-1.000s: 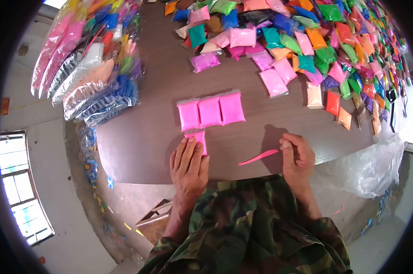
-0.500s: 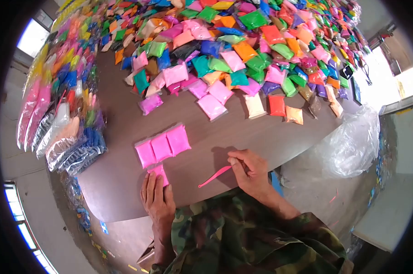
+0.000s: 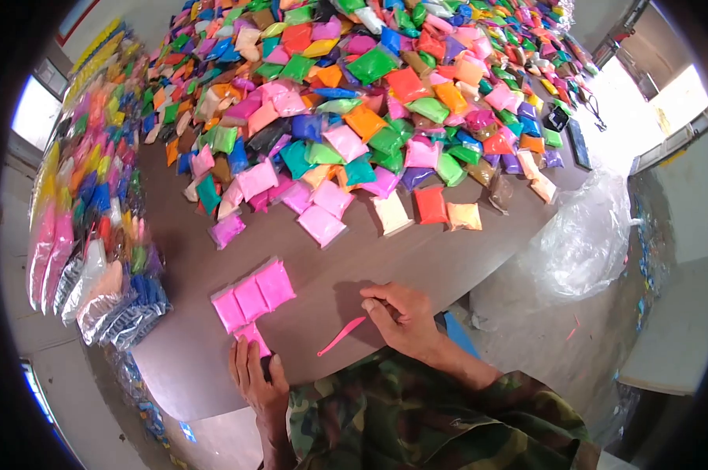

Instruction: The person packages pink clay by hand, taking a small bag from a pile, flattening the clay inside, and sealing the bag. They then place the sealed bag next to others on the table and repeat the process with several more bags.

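Note:
My left hand [image 3: 258, 380] lies at the near edge of the table, its fingers stretched over the lower part of a small pink packet [image 3: 252, 339]. Just above that packet, a row of three joined pink packets [image 3: 252, 295] touches or nearly touches it. My right hand [image 3: 403, 317] is held near the table edge with thumb and forefinger pinched together. Whatever may be between those fingertips is hidden. A thin pink plastic strip with a small ringed end [image 3: 341, 337] lies slantwise on the table between my hands, its upper end close to my right thumb.
A large heap of packets in many colours [image 3: 354, 102] covers the far side of the brown table [image 3: 189, 384]. Long clear bags of packets [image 3: 103, 227] stand along the left edge. A crumpled clear plastic bag [image 3: 581, 243] hangs at the right edge, near a dark flat device [image 3: 579, 145].
The camera view has shifted, so the heap sits lower and further left. My left hand stays on the pink packet. My right hand remains pinched beside the pink strip.

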### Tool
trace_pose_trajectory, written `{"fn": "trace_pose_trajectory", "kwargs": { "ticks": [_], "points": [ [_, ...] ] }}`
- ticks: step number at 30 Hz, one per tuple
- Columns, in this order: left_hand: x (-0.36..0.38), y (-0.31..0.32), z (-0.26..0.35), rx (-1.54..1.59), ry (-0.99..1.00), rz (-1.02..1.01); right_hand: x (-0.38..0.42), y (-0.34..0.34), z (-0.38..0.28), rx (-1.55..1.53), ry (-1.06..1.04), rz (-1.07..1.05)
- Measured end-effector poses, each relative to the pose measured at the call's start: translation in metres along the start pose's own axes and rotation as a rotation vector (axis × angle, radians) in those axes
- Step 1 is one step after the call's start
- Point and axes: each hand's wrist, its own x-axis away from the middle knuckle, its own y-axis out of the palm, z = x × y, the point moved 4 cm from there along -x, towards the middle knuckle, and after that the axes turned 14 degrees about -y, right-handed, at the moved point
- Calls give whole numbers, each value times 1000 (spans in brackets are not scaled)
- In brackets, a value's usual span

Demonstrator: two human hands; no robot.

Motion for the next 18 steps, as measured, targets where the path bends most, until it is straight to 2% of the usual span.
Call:
{"fn": "trace_pose_trajectory", "kwargs": {
  "ticks": [12,18],
  "points": [
    [0,2,-1,20,10,16,-17,-12,3,44,55,-48],
    [0,4,-2,17,-4,18,-17,-17,20,-103,231,6]
  ]
}}
